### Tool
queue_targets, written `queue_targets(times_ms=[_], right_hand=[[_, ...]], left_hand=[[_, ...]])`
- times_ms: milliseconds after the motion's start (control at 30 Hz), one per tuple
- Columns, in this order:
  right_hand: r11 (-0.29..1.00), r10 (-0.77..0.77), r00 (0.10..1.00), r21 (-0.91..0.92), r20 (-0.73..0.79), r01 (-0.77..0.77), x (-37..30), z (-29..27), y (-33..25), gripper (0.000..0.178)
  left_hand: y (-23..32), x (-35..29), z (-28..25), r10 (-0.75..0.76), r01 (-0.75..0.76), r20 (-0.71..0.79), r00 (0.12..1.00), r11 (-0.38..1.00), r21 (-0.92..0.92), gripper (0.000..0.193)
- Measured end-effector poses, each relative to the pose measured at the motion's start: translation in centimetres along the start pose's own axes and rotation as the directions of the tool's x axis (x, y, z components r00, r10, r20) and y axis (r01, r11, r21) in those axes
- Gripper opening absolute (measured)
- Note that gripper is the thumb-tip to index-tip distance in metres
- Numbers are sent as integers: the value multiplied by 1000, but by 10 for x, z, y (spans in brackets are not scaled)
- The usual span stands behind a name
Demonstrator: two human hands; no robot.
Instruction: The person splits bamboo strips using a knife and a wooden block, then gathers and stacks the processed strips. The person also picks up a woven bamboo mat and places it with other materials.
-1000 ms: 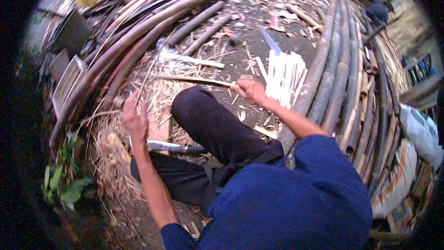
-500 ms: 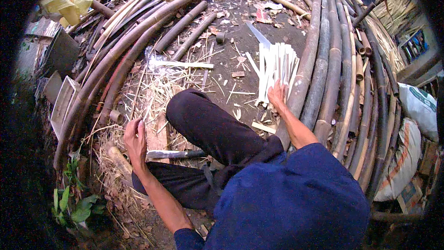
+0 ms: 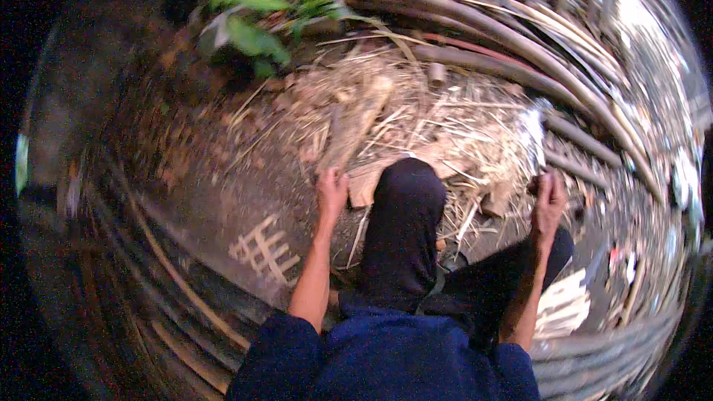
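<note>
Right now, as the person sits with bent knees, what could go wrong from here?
The right hand seems closed on a dark item, too blurred to identify; if it is sharp, it might catch the nearby right knee.
Loose shavings beside the wooden board could slide underfoot.
Crossed pale strips on the ground might get knocked by the left forearm.
</note>
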State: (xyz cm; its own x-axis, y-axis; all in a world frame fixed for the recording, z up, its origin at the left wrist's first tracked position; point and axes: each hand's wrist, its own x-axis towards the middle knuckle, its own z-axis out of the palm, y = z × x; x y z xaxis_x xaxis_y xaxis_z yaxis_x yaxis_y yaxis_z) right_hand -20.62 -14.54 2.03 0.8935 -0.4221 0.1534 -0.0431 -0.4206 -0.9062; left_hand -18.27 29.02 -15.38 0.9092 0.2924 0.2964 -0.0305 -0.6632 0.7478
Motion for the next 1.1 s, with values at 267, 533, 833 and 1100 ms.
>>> queue_targets(times_ms=[267, 533, 833, 1100], right_hand=[[790, 147, 686, -502, 713, 353, -86, 118, 245, 37], [706, 483, 636, -698, 602, 124, -138, 112, 252, 38], [700, 529, 639, -713, 559, 43, -153, 104, 252, 39], [723, 504, 644, -689, 576, 50, -151, 109, 243, 40]], left_hand=[[-40, -10, 19, -106, 112, -36, 994, 927, 358, 88], [-110, 36, 58, -444, 435, 57, 894, 892, 124, 69], [-133, -46, 36, -257, 308, -211, 943, 914, 263, 37], [-148, -53, 42, -512, 442, 151, 846, 830, 339, 73]])
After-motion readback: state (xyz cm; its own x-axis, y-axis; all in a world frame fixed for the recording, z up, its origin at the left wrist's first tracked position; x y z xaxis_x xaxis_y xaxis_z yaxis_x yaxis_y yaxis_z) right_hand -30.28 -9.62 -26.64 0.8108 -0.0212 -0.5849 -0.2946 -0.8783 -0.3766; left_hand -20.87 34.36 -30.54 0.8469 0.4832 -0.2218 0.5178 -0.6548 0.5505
